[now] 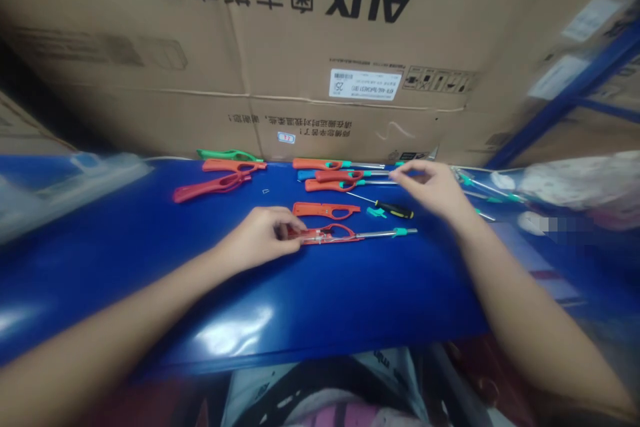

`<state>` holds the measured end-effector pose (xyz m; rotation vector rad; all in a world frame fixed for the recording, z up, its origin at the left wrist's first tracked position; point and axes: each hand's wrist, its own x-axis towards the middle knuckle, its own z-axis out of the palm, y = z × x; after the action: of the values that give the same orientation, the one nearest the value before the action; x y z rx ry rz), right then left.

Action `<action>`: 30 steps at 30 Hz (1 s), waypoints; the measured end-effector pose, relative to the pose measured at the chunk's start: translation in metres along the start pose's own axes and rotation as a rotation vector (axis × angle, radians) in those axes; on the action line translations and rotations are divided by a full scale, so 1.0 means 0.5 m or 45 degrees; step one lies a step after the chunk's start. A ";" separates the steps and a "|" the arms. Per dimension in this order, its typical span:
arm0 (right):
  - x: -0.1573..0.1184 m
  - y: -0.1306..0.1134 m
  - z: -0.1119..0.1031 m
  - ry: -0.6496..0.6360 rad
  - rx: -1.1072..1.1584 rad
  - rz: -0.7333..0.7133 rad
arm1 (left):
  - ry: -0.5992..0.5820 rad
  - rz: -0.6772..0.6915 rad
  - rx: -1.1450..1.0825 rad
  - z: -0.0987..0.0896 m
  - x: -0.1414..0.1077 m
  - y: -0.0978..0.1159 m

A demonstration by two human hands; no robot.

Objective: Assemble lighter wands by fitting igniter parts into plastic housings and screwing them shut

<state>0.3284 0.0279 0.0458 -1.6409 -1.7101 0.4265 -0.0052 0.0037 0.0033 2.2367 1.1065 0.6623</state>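
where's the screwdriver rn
In the head view, the black-and-yellow screwdriver lies on the blue table, right of centre, just above the loose teal piece and left of the right hand.

- Left forearm (165, 293) bare, reaching in from the lower left.
- Left hand (267, 237) low, fingers curled, thumb pointing right in a closed grip.
- Right forearm (530, 300) bare, angling in from the lower right.
- Right hand (433, 188) farther forward, thumb and forefinger tips close together; contact between them unclear.
- Hands well apart.
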 end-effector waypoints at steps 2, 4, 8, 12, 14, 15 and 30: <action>0.028 0.034 -0.028 0.186 -0.171 0.079 | 0.044 0.027 0.026 -0.002 -0.001 0.003; 0.051 0.071 -0.050 0.218 -0.406 0.130 | 0.087 0.080 0.077 -0.004 -0.003 0.005; 0.069 0.116 -0.071 0.177 -0.484 0.159 | 0.129 0.208 0.232 0.000 -0.006 0.006; 0.049 0.088 -0.056 -0.060 -0.384 -0.014 | 0.088 0.291 0.310 0.009 -0.009 0.003; 0.032 0.063 -0.035 -0.407 -0.270 -0.240 | 0.055 0.299 0.315 0.015 -0.011 0.003; 0.023 0.052 -0.023 -0.572 -0.246 -0.349 | 0.038 0.300 0.313 0.019 -0.011 0.003; -0.067 -0.044 0.068 -0.778 0.624 -0.022 | -0.036 0.284 0.214 0.051 -0.011 -0.003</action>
<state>0.2867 0.0007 0.0284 -1.1956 -1.8309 1.3290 0.0072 -0.0067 -0.0170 2.5310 0.9375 0.6453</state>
